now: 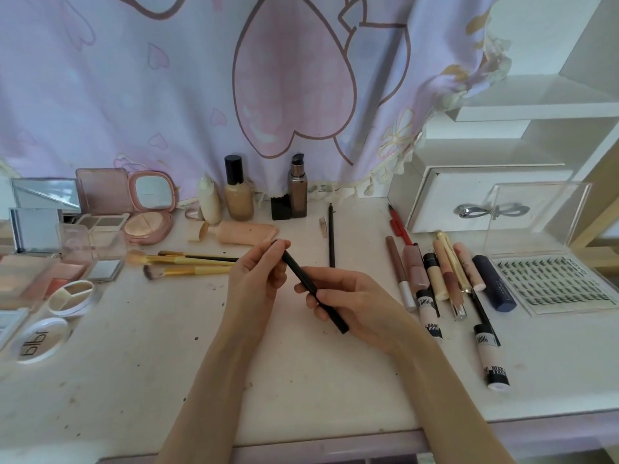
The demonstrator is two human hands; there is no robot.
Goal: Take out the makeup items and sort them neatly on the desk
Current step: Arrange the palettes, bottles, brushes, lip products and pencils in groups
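head view: black pencil (310, 284) diagonal, far-left to near-right, between both hands (258, 279)

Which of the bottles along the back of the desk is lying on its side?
The peach tube, lying flat with its cap pointing left. The cream bottle, foundation bottle and brown pump bottle behind it stand upright.

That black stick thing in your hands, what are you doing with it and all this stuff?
A person is holding a black makeup pencil with both hands above the desk. The left hand pinches its far tip and the right hand grips its lower part. Other makeup is already laid out in groups: brushes and compacts on the left, bottles at the back, tubes and sticks on the right.
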